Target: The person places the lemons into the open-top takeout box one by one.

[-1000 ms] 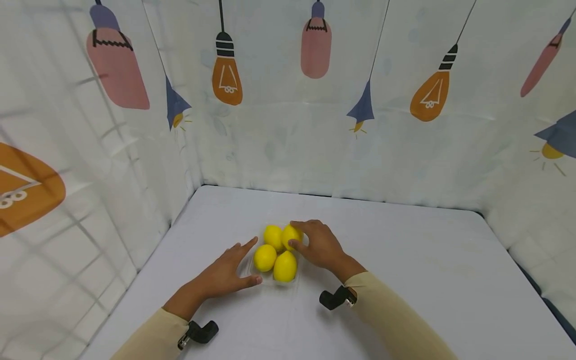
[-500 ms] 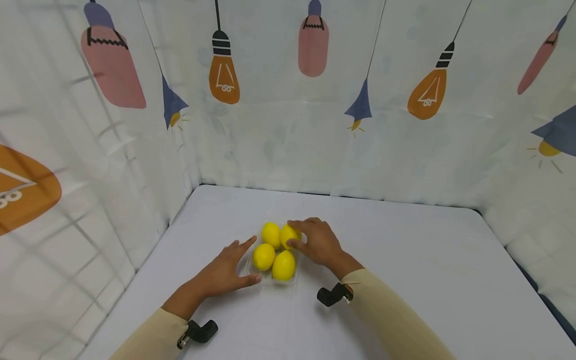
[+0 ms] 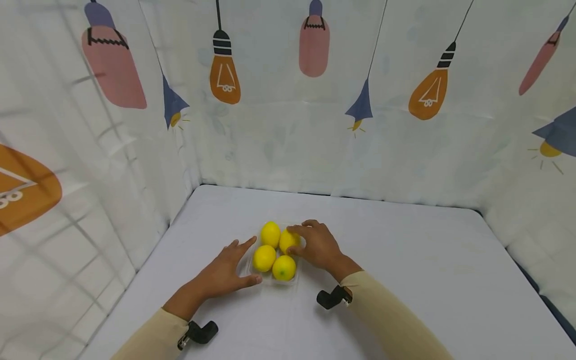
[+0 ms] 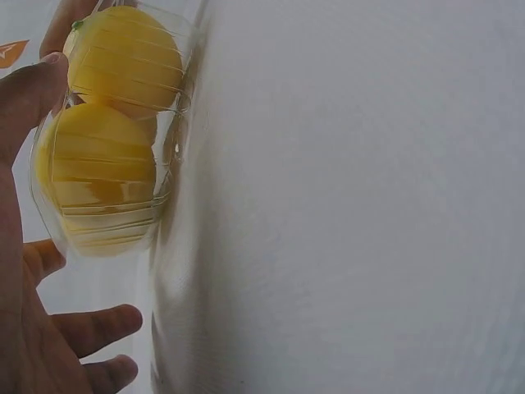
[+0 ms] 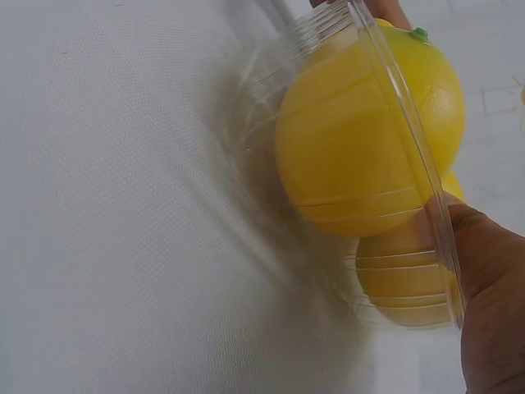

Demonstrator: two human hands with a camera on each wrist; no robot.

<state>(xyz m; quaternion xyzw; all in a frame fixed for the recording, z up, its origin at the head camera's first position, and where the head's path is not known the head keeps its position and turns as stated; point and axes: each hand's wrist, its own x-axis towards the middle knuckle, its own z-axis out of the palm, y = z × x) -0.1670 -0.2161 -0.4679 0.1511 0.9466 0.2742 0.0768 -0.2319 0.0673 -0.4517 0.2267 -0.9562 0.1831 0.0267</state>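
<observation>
Several yellow lemons sit in a clear plastic container on the white table. In the head view they are the back-left lemon, the front-left lemon, the front-right lemon with its green tip facing me, and the back-right lemon. My right hand pinches the back-right lemon between thumb and fingers, partly covering it. Beside the container's left side, my left hand has thumb and fingers spread; its thumb is at the container's edge in the left wrist view.
A white-covered table extends around the container, mostly to the right. Fabric walls printed with hanging lamps stand behind and at both sides. Each wrist carries a black camera mount.
The front-right lemon has turned so its green tip shows. My right fingers and the back-right lemon have shifted slightly nearer to me. My left hand has stayed in place.
</observation>
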